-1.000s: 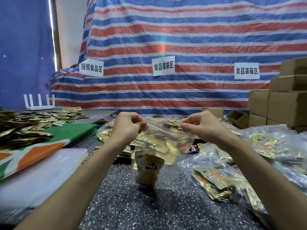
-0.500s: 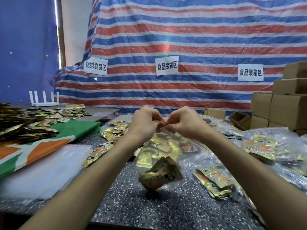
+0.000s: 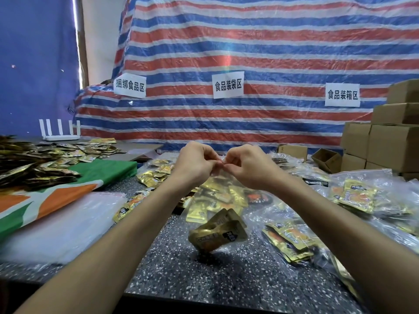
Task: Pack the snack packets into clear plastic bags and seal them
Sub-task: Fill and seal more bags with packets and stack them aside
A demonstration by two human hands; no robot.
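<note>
A clear plastic bag [image 3: 223,184] hangs in the air above the speckled table [image 3: 204,277]. My left hand [image 3: 195,164] and my right hand [image 3: 247,166] meet at its top edge, and each pinches that edge with curled fingers. Gold snack packets [image 3: 217,234] lie at the bottom of the hanging bag, tilted. Behind the bag, loose gold packets [image 3: 156,175] lie scattered on the table. To the right lie filled clear bags [image 3: 353,196] holding gold packets.
A stack of empty clear bags [image 3: 59,220] lies at the left, next to a green and orange cloth [image 3: 68,189] with a heap of packets [image 3: 27,164]. Cardboard boxes [image 3: 394,146] stand at the right. A white router [image 3: 60,132] sits at the back left.
My hands came together from wide apart at the bag's top edge to touching at its middle. The packets in the bag tipped from upright to tilted.
</note>
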